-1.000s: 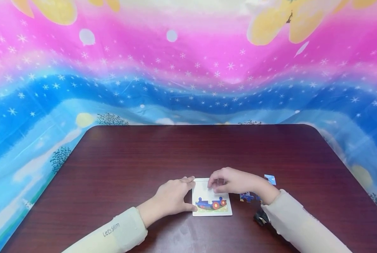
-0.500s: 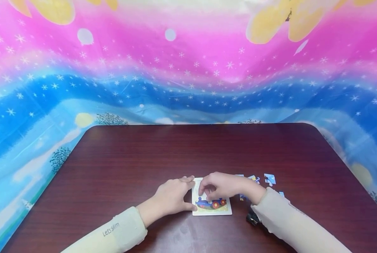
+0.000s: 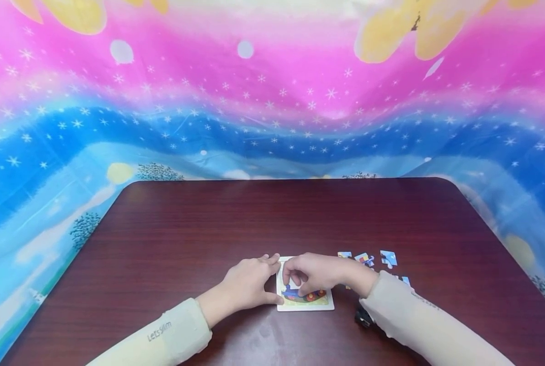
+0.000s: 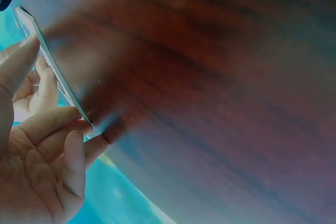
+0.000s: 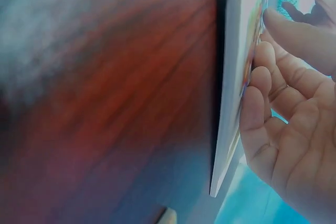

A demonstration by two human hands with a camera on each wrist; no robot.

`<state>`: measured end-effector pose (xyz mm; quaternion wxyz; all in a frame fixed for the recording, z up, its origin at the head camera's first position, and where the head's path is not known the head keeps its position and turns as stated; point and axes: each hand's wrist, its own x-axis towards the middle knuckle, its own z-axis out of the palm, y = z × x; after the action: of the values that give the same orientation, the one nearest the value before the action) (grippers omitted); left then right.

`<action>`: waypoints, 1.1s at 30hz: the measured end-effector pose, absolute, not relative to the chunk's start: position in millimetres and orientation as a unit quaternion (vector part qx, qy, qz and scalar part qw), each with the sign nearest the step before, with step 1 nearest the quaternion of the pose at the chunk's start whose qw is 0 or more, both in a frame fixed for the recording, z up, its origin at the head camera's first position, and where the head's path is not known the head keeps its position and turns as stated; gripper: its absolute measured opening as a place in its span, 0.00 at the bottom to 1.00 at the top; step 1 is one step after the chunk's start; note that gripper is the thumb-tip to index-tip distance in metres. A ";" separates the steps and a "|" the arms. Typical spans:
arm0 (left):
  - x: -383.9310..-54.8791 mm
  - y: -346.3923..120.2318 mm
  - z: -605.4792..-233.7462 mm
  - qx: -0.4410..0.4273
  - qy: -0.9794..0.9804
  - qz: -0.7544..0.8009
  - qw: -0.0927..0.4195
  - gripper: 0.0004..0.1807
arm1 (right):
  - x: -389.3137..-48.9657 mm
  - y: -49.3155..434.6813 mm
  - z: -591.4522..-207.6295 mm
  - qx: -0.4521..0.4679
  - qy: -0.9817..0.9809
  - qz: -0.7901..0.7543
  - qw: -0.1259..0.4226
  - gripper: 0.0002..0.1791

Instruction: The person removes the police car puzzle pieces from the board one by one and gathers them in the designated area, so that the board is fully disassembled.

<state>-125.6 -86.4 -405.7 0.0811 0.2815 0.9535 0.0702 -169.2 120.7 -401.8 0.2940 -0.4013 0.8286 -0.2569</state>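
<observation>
A small white puzzle tray (image 3: 306, 308) lies on the table, its lower part filled with a picture (image 3: 320, 300) of a blue engine with red wheels. My left hand (image 3: 248, 282) holds the tray's left side, thumb at the near corner and fingers at the far one. In the left wrist view, its fingertips touch the tray's edge (image 4: 62, 80). Over the tray's upper left part, my right hand (image 3: 320, 272) has bent fingers. In the right wrist view its fingertips (image 5: 252, 95) meet the tray's face. Whether a puzzle piece is between them is hidden.
Several loose puzzle pieces (image 3: 388, 258) lie right of the tray, some partly behind the right forearm. A small black object (image 3: 362, 316) shows at the right cuff. The dark wooden table (image 3: 208, 218) ends at a colourful cloth backdrop (image 3: 272, 117).
My right hand has moved left and slightly nearer over the tray, uncovering more loose pieces on the right. The left hand and tray have stayed in place.
</observation>
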 end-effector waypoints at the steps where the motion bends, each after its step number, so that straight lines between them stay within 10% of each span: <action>1: -125.7 -86.3 -405.6 0.282 0.953 0.070 0.081 0.42 | -168.9 120.5 -401.7 -0.400 0.830 -0.257 0.293 0.15; 33: -127.1 -83.3 -396.3 0.271 0.953 0.061 0.121 0.43 | -164.2 123.1 -405.8 -0.376 0.831 -0.304 0.276 0.13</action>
<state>-127.1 -83.3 -396.3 0.1206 0.2714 0.9529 0.0610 -164.2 123.1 -405.8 0.2757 -0.3762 0.8307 -0.3041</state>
